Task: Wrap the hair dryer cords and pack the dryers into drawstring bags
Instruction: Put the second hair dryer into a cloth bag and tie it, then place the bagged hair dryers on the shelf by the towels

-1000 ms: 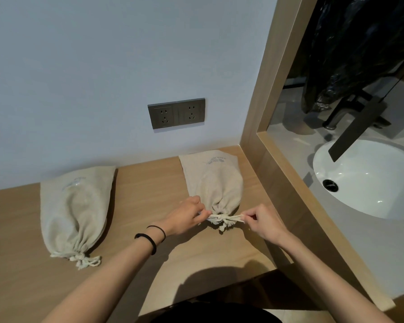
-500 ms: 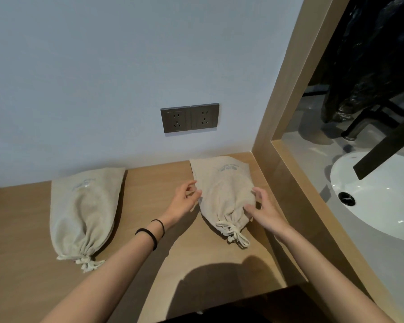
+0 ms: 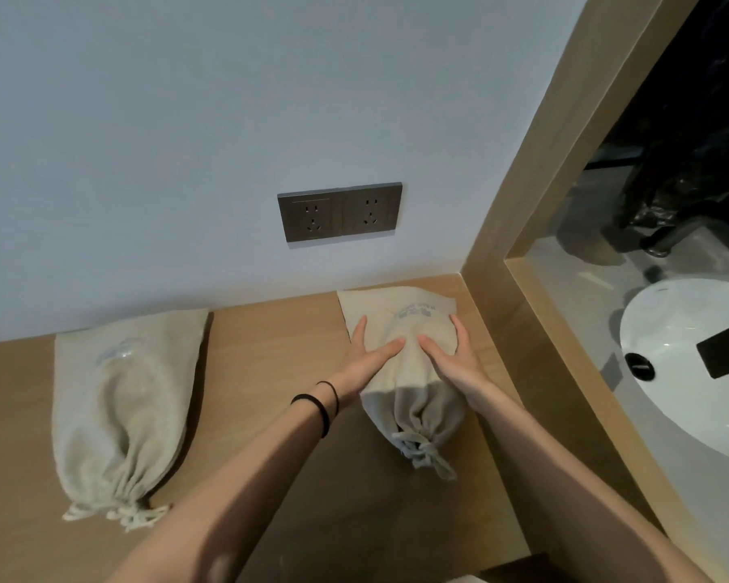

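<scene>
Drawstring bag (image 3: 409,372), tied, lies at centre right of the tabletop (image 3: 270,372); we press our left hand (image 3: 369,357) and right hand (image 3: 449,357) on it, fingers flat, gripping nothing. Pushing sideways could loosen the knot (image 3: 417,450).

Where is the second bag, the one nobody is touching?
Head view, left side: the untouched bag lies on the wooden counter, against the wall.

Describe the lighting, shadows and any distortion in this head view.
Head view: dim, soft light; the forearms cast broad shadows on the wooden counter near the bottom edge. Wide-angle bending slants the wooden frame. The print on the right bag, under the left hand and right hand, is too blurred to read.
</scene>
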`<action>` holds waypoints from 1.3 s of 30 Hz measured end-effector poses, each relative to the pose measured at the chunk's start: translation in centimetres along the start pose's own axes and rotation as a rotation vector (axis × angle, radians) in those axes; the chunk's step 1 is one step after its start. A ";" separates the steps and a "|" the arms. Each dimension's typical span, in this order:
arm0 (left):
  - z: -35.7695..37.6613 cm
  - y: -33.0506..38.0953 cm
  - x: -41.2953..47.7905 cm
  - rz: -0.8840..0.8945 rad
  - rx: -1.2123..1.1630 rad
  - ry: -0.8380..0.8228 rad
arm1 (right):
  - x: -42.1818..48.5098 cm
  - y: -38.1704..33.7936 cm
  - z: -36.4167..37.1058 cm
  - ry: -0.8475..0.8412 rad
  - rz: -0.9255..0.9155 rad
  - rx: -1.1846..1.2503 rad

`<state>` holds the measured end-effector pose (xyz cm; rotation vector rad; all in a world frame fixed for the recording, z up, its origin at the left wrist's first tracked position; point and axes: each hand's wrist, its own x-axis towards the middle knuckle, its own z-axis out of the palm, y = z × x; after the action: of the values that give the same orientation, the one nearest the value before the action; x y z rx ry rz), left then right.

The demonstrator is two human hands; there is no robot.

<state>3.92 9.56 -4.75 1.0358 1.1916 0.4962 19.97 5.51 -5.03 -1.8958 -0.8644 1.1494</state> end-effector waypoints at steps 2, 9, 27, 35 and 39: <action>0.3 0.0 0.4 0.007 0.028 -0.007 | 0.4 0.3 0.2 0.014 -0.002 0.002; 0.5 -0.4 0.7 0.035 -0.061 -0.070 | 0.4 0.4 0.6 0.029 0.009 0.030; -3.3 1.0 -7.7 0.190 -0.150 0.121 | -5.5 -1.6 4.0 0.028 -0.272 -0.017; -4.3 3.4 -13.7 0.301 -0.115 0.116 | -10.7 -5.0 3.3 0.030 -0.432 0.019; -4.4 3.2 -17.3 0.358 -0.108 0.128 | -14.3 -5.6 3.2 0.040 -0.476 0.026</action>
<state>-5.39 -0.79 6.81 1.1426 1.0806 0.9088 10.77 -2.85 4.60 -1.5665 -1.1915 0.8228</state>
